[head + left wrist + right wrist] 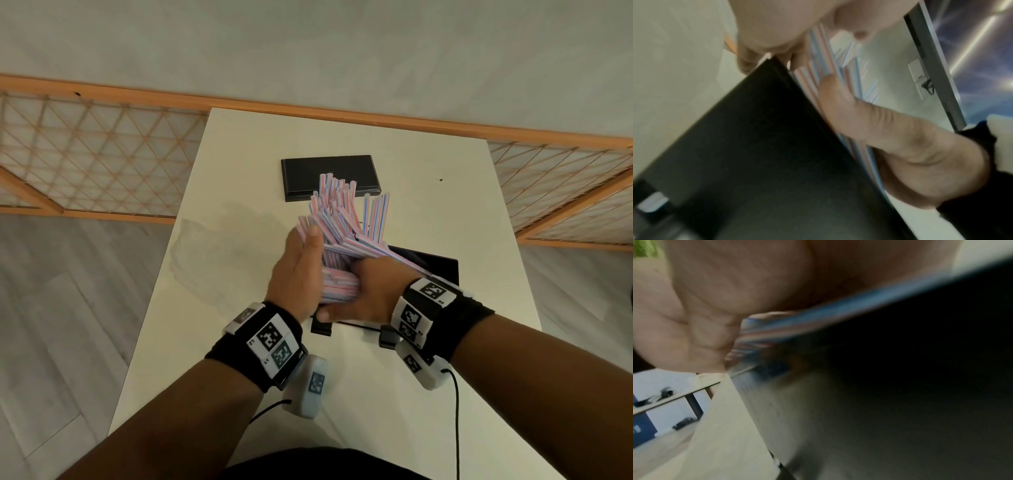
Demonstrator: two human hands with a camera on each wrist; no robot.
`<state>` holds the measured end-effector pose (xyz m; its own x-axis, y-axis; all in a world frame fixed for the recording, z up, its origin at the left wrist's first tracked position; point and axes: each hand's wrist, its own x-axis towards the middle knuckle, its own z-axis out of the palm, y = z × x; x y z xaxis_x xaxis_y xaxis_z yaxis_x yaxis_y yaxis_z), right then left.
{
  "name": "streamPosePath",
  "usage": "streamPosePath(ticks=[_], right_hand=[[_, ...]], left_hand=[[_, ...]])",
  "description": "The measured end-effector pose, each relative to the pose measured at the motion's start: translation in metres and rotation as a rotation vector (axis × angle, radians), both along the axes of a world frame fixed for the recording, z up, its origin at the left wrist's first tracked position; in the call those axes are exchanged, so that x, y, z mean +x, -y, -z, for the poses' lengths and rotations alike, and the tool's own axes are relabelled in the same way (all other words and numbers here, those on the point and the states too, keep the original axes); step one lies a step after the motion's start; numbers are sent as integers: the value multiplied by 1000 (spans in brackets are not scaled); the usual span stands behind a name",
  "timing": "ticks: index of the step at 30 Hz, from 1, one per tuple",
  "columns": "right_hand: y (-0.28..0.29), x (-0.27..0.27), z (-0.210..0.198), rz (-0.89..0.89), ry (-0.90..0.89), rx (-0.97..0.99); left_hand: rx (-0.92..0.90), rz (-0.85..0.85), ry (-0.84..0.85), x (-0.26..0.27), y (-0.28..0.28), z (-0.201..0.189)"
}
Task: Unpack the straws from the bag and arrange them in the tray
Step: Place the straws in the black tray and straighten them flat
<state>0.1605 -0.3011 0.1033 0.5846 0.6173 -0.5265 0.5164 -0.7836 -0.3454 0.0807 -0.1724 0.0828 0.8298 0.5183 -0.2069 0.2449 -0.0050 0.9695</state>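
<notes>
At frame centre, left hand [301,270] and right hand [368,294] together grip the fanned straws [342,219] above the black tray [435,263].

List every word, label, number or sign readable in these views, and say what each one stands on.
No readable text in any view.
Wristbands: black-and-white square marker patterns only, no letters or digits legible.
Straws: red and blue stripes, no print.
Black tray and black lid: no label visible.
Blue panel in the right wrist view: a pale mark, too blurred to read.
</notes>
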Motion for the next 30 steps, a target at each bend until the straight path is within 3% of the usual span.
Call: streamPosePath(ticks=[3,9,14,18,22,26,30], right_hand=[[6,-4,14,47,-39,0],[8,-3,6,31,-90,-53],[1,4,17,118,-98,-34],[1,-2,13,110,-80,-138],[12,-8,0,40,72,-84],[48,-15,-19,36,192,-36],[68,-23,-5,83,92,-87]], left_hand=[[-10,94,-132,-1,1,7],[24,117,-115,0,5,9],[37,-32,-126,-2,7,2],[115,1,-267,0,14,7],[92,-82,-114,-4,11,8],[76,25,-46,-10,5,13],[73,55,-58,-9,4,16]])
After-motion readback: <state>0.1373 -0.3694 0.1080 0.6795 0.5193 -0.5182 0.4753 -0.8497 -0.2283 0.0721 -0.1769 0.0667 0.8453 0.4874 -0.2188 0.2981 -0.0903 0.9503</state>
